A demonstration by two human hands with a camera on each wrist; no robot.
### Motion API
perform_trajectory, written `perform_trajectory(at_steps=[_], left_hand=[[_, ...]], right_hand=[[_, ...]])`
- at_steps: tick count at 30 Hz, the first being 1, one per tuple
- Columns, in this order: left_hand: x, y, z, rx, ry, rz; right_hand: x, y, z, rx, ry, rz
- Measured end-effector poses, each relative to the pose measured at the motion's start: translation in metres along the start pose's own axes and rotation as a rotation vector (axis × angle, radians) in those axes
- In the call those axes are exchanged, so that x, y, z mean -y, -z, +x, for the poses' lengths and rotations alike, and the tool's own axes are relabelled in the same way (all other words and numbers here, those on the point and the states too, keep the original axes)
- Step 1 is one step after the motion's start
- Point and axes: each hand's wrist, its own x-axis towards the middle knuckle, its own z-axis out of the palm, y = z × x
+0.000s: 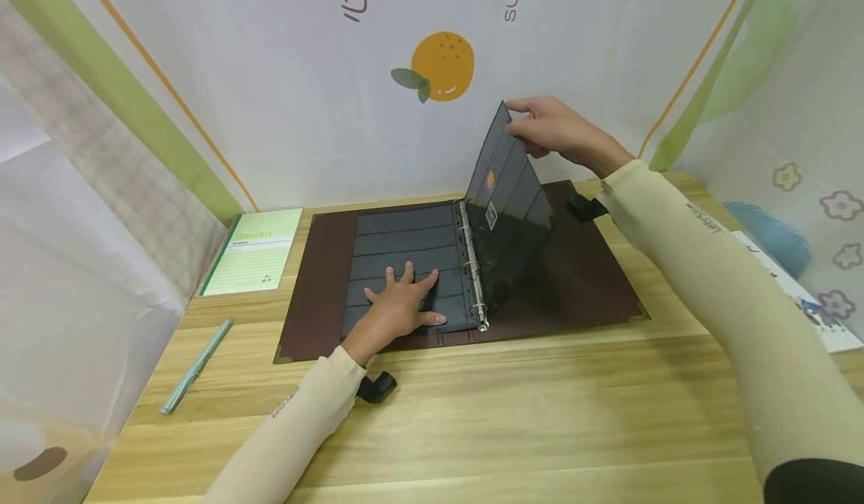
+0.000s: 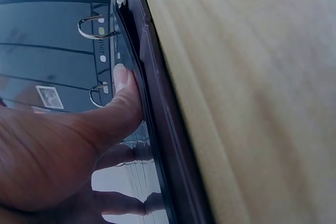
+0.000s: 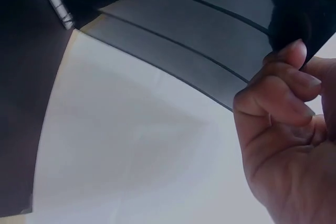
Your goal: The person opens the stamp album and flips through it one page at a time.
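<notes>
Left hand, fingers spread, flat on binder; right hand pinches upright page, long edge along rings.

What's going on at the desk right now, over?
Left hand flat on the binder's left pages. Right hand pinches one dark page, lifted upright on the rings. Nothing blocking the page; pen and notepad off left.

Brown binder, dark grey pages
</notes>
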Motion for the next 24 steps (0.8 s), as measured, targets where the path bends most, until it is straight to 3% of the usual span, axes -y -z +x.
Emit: perform_trajectory(at_steps=[13, 20, 24], left_hand=[[0.0, 0.0, 0.003, -0.005, -0.01, 0.073], [0.004, 0.005, -0.004, -0.104, -0.073, 0.016], [0.002, 0.027, -0.012, -0.186, -0.131, -0.112]], right_hand=[[0.052, -0.033, 0.033, 0.0, 0.009, -0.004], [0.063, -0.06, 0.043, 0.008, 0.052, -0.015], [0.063, -0.067, 0.044, -0.017, 0.064, -0.02]])
